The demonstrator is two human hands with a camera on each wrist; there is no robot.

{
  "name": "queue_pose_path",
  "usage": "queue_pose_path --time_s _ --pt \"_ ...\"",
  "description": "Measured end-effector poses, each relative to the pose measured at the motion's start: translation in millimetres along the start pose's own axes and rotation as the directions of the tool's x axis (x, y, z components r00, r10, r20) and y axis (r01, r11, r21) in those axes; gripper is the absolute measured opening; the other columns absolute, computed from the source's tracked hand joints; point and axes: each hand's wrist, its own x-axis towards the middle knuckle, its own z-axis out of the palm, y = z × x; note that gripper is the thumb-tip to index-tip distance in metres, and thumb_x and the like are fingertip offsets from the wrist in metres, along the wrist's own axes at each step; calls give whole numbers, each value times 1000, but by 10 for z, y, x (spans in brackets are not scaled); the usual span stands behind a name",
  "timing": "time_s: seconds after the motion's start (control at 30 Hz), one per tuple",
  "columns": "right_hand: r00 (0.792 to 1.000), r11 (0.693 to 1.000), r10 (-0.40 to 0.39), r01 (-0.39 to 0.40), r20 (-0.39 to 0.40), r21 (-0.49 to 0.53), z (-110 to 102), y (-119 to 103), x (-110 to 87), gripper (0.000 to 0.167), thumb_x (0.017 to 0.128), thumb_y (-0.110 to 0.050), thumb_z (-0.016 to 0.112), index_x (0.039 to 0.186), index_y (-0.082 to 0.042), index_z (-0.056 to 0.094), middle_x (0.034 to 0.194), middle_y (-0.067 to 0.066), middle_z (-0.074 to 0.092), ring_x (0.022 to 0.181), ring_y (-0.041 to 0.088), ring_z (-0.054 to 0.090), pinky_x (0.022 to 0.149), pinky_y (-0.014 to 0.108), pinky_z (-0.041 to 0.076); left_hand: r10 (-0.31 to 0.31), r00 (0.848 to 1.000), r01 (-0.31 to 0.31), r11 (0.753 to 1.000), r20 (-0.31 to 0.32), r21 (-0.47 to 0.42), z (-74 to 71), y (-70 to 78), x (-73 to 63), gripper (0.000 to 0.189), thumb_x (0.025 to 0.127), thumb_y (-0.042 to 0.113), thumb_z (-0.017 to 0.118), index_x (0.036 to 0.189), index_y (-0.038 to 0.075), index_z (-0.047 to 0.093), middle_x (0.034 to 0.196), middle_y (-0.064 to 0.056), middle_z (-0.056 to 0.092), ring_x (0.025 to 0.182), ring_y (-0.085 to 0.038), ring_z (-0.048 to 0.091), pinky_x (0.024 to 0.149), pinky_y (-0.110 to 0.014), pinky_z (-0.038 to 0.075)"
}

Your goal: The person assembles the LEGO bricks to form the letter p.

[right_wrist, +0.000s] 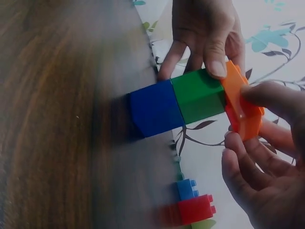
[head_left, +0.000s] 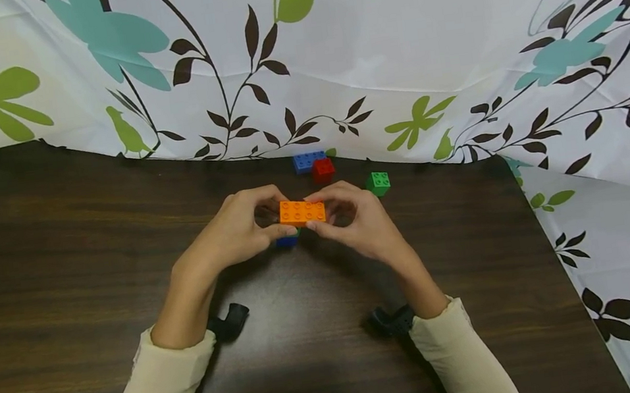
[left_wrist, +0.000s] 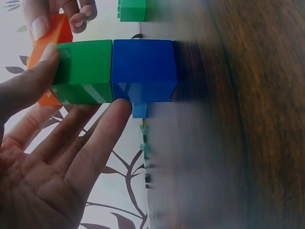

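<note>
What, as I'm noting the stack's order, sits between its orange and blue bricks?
A green brick, under the orange brick and atop the blue brick, in both wrist views.

The orange rectangular plastic brick [head_left: 302, 212] is smooth and glossy, with moulded round studs. Below it, the green block-shaped plastic brick [left_wrist: 86, 67] and the dark-blue block-shaped plastic brick [left_wrist: 144, 67] have smooth sides, with pale reflections. Beyond the orange brick, the red boxy plastic brick [head_left: 323, 170] and the bright-green boxy plastic brick [head_left: 378, 183] look similarly hard. Under the orange brick, the flat dark-brown tabletop [head_left: 94, 285] shows wood grain and a hazy sheen. Behind it, the white leaf-printed sheet [head_left: 418, 23] resembles thin, matt, creased cloth.
</note>
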Motion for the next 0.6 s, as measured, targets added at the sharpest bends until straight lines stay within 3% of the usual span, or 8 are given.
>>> queue_pose_path --time_s 0.23,0.4,0.6 --pt "1000 1000 10 -11 27 18 -59 32 24 27 105 -15 69 131 -9 74 127 11 74 98 22 65 84 29 59 -21 1000 21 1000 11 20 -1 10 10 29 94 14 85 117 7 69 116 -12 78 108 -30 72 102 -55 58" --pt "999 999 20 -19 -35 32 -46 67 45 28 108 -16 64 133 -6 72 133 18 74 97 25 65 78 27 56 -24 1000 24 999 5 29 3 5 17 30 93 15 85 117 8 69 116 -12 78 108 -30 72 101 -54 59" --pt "992 998 53 -51 -118 22 -51 112 52 27 105 -16 70 129 -6 74 128 20 75 100 23 67 80 24 56 -31 1000 30 999 4 35 1 -6 12 31 93 14 85 118 7 68 116 -13 77 107 -30 71 101 -54 59"
